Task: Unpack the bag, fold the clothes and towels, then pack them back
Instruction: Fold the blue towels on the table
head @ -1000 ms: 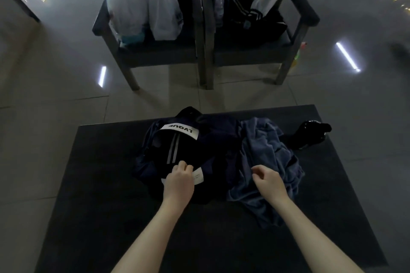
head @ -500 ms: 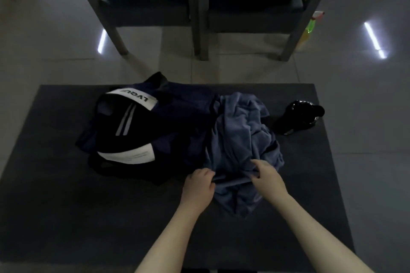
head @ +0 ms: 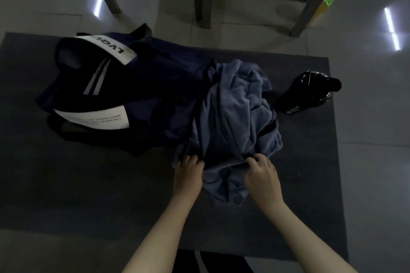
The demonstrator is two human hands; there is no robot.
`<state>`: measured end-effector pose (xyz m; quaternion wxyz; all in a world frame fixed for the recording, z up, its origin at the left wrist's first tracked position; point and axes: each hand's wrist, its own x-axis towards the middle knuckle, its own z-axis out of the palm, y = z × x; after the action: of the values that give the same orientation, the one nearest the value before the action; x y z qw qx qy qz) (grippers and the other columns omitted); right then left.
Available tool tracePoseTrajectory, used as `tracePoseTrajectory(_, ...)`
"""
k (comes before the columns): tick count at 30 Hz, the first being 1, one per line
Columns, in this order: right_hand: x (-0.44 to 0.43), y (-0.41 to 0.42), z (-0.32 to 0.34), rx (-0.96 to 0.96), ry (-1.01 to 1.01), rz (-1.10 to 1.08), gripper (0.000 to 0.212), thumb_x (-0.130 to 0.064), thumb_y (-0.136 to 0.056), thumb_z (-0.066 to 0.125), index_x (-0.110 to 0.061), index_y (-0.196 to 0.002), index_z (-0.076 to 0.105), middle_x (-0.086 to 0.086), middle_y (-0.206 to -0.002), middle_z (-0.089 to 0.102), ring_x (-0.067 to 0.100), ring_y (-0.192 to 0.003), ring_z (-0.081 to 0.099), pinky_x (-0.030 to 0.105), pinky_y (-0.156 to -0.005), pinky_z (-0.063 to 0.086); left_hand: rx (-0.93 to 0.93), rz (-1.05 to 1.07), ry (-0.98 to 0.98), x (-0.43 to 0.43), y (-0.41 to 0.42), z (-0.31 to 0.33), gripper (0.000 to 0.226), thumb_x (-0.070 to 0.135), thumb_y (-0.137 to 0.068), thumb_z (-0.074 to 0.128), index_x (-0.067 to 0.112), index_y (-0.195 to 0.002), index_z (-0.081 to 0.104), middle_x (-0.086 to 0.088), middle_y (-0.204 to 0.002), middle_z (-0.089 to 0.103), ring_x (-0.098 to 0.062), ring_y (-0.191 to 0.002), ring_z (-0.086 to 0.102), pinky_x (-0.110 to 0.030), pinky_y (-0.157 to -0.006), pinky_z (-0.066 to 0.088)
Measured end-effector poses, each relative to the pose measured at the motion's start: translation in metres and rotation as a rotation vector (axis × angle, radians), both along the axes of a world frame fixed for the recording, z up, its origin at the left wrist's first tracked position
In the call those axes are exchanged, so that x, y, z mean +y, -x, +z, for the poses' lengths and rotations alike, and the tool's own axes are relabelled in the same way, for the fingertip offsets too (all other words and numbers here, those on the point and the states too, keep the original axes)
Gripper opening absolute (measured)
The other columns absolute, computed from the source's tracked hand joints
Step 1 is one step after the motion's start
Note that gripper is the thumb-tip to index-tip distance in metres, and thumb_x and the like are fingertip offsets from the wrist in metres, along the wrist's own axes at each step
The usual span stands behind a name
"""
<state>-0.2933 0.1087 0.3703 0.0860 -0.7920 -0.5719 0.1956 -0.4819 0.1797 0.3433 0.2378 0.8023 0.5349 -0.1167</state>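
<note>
Gripping the near edge of the crumpled blue-grey towel (head: 239,117), we hold it with our left hand (head: 188,172) and right hand (head: 263,176), fingers (head: 257,159) curled into its folds. The towel lies on the dark grey table (head: 88,195), touching the navy bag with white labels (head: 142,95). A glossy black bottle (head: 310,95) lies just beside it.

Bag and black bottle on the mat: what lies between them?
Head view: a navy garment lies against the bag, then the crumpled blue cloth, which ends beside the black bottle.
</note>
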Motion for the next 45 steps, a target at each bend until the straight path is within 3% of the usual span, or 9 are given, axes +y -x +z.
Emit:
tracePoseTrajectory(10, -0.007, 0.025, 0.015, 0.07, 0.014, -0.144, 0.027, -0.008, -0.079, 0.069, 0.001, -0.102, 0.058, 0.019, -0.107, 0.056, 0.038, -0.095, 0.059, 0.045, -0.076, 0.052, -0.265, 0.194, 0.287, -0.028, 0.026, 0.045, 0.015, 0.036, -0.1, 0.034, 0.028, -0.09, 0.042, 0.004, -0.072, 0.055, -0.014, -0.065, 0.056, -0.031, -0.054, 0.041)
tracePoseTrajectory(16, -0.026, 0.025, -0.007, -0.093, 0.288, -0.018, 0.033, -0.021, -0.092, 0.053, -0.014, -0.123, 0.056, 0.012, -0.135, 0.048, 0.031, -0.11, 0.052, 0.038, -0.09, 0.046, -0.138, 0.061, 0.267, -0.031, 0.046, 0.035, 0.026, 0.029, -0.102, 0.031, 0.019, -0.09, 0.05, 0.0, -0.086, 0.06, -0.018, -0.077, 0.057, -0.032, -0.064, 0.041)
tracePoseTrajectory(23, -0.053, 0.043, -0.016, 0.044, 0.25, 0.031, 0.007, -0.003, -0.073, 0.064, 0.001, -0.079, 0.063, 0.019, -0.09, 0.061, 0.04, -0.083, 0.055, 0.043, -0.066, 0.046, -0.129, 0.232, 0.13, -0.04, 0.055, 0.028, 0.023, 0.038, -0.099, 0.038, 0.019, -0.107, 0.048, -0.004, -0.104, 0.062, -0.026, -0.091, 0.061, -0.032, -0.071, 0.042)
tracePoseTrajectory(28, -0.077, 0.059, -0.009, 0.005, 0.233, 0.154, 0.032, -0.012, -0.038, 0.086, -0.01, -0.053, 0.059, 0.006, -0.061, 0.059, 0.032, -0.056, 0.06, 0.038, -0.046, 0.048, -0.15, 0.444, 0.136, 0.007, 0.018, 0.025, 0.065, 0.052, -0.094, 0.044, 0.014, -0.144, 0.025, -0.01, -0.145, 0.036, -0.029, -0.122, 0.048, -0.038, -0.088, 0.046)
tracePoseTrajectory(32, -0.075, 0.049, -0.008, 0.011, 0.318, 0.065, 0.024, -0.041, -0.082, 0.06, -0.018, -0.078, 0.062, -0.005, -0.088, 0.063, 0.019, -0.092, 0.056, 0.034, -0.077, 0.042, -0.242, 0.408, 0.231, 0.038, -0.005, 0.024, 0.016, 0.027, -0.094, 0.052, 0.012, -0.089, 0.052, -0.013, -0.103, 0.06, -0.031, -0.098, 0.059, -0.034, -0.072, 0.045)
tracePoseTrajectory(35, -0.056, 0.035, 0.002, 0.327, 0.155, -0.168, 0.024, -0.032, -0.091, 0.058, -0.012, -0.077, 0.061, 0.001, -0.08, 0.063, 0.022, -0.081, 0.058, 0.036, -0.071, 0.043, -0.36, 0.253, 0.267, 0.024, -0.004, 0.035, 0.028, 0.018, -0.091, 0.054, 0.017, -0.065, 0.044, -0.006, -0.074, 0.055, -0.025, -0.075, 0.057, -0.029, -0.056, 0.033)
tracePoseTrajectory(39, -0.016, 0.033, 0.01, 0.629, -0.023, -0.41, 0.006, -0.025, -0.093, 0.057, -0.024, -0.096, 0.062, -0.01, -0.091, 0.065, 0.01, -0.089, 0.062, 0.028, -0.076, 0.049, -0.337, -0.051, 0.267, -0.021, 0.017, 0.039, 0.021, 0.021, -0.09, 0.054, 0.022, -0.069, 0.048, 0.003, -0.077, 0.049, -0.017, -0.072, 0.051, -0.027, -0.061, 0.034)
tracePoseTrajectory(42, 0.008, 0.044, -0.001, 0.516, 0.072, -0.333, 0.041, -0.032, -0.096, 0.05, -0.017, -0.134, 0.047, -0.001, -0.128, 0.054, 0.021, -0.116, 0.053, 0.032, -0.09, 0.045, -0.159, -0.237, 0.213, -0.046, 0.035, 0.031, 0.014, 0.022, -0.092, 0.049, 0.017, -0.081, 0.055, -0.006, -0.089, 0.057, -0.023, -0.084, 0.054, -0.031, -0.065, 0.035)
tracePoseTrajectory(45, 0.02, 0.057, -0.015, 0.366, 0.244, -0.279, 0.055, -0.039, -0.094, 0.05, -0.015, -0.14, 0.033, 0.01, -0.138, 0.041, 0.035, -0.115, 0.05, 0.037, -0.079, 0.043, 0.066, -0.333, 0.197, -0.056, 0.053, 0.022, 0.024, 0.028, -0.095, 0.041, 0.012, -0.101, 0.059, -0.012, -0.108, 0.06, -0.029, -0.101, 0.053, -0.035, -0.08, 0.038)
